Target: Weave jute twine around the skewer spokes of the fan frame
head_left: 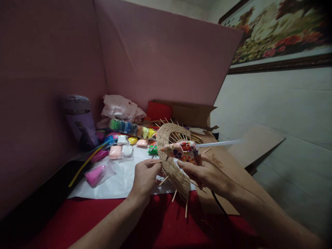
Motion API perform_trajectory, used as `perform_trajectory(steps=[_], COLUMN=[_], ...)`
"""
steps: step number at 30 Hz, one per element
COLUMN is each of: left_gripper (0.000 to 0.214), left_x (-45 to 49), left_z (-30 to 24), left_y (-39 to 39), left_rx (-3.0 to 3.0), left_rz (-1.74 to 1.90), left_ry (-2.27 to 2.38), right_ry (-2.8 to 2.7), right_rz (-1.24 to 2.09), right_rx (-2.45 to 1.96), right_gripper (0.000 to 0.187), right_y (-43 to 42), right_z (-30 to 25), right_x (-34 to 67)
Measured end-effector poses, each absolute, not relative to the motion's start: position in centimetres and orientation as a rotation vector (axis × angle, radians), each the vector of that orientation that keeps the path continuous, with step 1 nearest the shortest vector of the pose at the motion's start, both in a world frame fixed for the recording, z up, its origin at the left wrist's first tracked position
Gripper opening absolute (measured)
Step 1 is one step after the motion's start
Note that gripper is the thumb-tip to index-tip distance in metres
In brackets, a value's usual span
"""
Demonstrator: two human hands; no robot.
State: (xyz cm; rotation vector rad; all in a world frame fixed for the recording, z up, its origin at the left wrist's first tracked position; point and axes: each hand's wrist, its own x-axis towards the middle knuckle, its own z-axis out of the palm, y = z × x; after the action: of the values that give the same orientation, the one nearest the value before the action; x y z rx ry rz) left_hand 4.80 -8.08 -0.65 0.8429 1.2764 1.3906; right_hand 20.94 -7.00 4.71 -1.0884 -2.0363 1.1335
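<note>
Your left hand (144, 174) is holding a twine crescent (174, 170), your right hand (207, 173) gripping and partly hiding a flowered tool (183, 151).

A purple bottle (82, 122) stands left — a painting (280, 34) hangs right.

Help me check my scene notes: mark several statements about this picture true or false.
1. The right hand holds a flower-patterned tool. True.
2. The left hand lies flat on the table. False: it grips the twine-wrapped crescent.
3. Thin sticks protrude from the twine-wrapped crescent. True.
4. The purple bottle stands right of the twine-wrapped crescent. False: it stands to the left.
5. A pink packet lies on the white sheet. True.
</note>
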Motion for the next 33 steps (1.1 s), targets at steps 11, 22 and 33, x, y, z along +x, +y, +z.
perform_trajectory(steps=[11, 22, 33], left_gripper=[0.017, 0.022, 0.023], left_x=[4.8, 4.8, 4.8], left_z=[-0.6, -0.7, -0.6], left_y=[-8.1, -8.0, -8.1], left_rx=[0.843, 0.858, 0.857], left_rz=[1.379, 1.374, 1.375], left_ry=[1.287, 1.302, 1.310], right_ry=[-2.001, -1.696, -2.250], right_rz=[1.173, 0.826, 0.098], right_rx=[-1.116, -1.410, -1.693], right_gripper=[0.024, 0.041, 0.040], right_y=[-6.7, -3.7, -2.1], right_z=[4.6, 3.6, -1.3], right_x=[21.4, 29.0, 35.7])
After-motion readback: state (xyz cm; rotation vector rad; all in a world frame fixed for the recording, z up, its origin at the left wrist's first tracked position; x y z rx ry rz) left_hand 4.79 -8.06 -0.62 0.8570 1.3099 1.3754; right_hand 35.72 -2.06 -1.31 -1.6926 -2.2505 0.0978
